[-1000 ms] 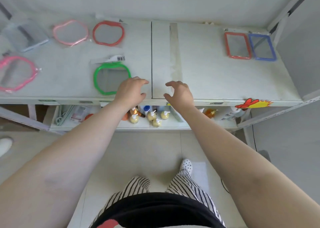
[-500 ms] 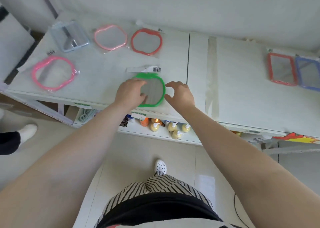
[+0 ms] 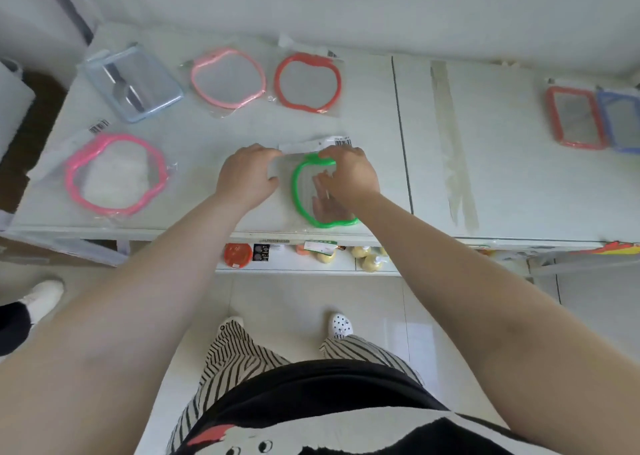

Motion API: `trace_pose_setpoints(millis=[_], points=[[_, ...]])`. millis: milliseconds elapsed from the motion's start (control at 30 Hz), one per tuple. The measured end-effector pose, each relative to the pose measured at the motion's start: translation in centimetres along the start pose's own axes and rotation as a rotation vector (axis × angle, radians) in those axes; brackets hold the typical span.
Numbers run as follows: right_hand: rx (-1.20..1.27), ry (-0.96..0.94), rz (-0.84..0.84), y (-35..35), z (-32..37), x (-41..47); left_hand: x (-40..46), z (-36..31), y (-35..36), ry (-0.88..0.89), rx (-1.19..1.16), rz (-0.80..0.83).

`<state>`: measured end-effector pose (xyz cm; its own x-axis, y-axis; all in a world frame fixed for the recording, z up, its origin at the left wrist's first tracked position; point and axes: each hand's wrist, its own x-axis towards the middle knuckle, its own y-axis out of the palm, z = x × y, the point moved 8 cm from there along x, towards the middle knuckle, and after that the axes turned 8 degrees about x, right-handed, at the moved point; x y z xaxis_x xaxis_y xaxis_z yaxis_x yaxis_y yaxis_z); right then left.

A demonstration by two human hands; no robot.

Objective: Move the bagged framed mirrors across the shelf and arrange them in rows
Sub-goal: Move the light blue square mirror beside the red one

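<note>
Fingers (image 3: 332,158) on green mirror (image 3: 298,191) top edge

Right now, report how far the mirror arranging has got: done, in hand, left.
Done: a back row on the left shelf holds the pale blue mirror, light pink mirror and red apple mirror; the hot pink mirror starts a front row. In hand: the left hand and right hand grip the green mirror. Left: the red rectangular mirror and blue rectangular mirror lie far right.

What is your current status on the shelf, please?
Left hand on the bag's edge; right hand gripping green mirror. Five mirrors left, two far right. Nothing in the way.
</note>
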<state>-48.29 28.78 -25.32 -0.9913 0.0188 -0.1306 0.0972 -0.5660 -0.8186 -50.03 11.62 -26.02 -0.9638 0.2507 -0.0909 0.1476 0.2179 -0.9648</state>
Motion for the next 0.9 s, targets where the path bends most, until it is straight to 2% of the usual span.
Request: trace_pose_setpoints(millis=[300, 567, 900], points=[[-0.056, 0.263, -0.139, 1.4, 3.5, -3.8, 1.1, 4.2, -0.1, 0.219, -0.012, 0.106], [-0.029, 0.295, -0.217, 2.7, 5.8, -6.8, -2.3, 3.4, -0.6, 0.315, -0.072, 0.141], [0.078, 0.158, -0.177, 7.6, 14.0, -3.3, -2.7, 17.1, -6.2, -0.042, -0.172, -0.032]])
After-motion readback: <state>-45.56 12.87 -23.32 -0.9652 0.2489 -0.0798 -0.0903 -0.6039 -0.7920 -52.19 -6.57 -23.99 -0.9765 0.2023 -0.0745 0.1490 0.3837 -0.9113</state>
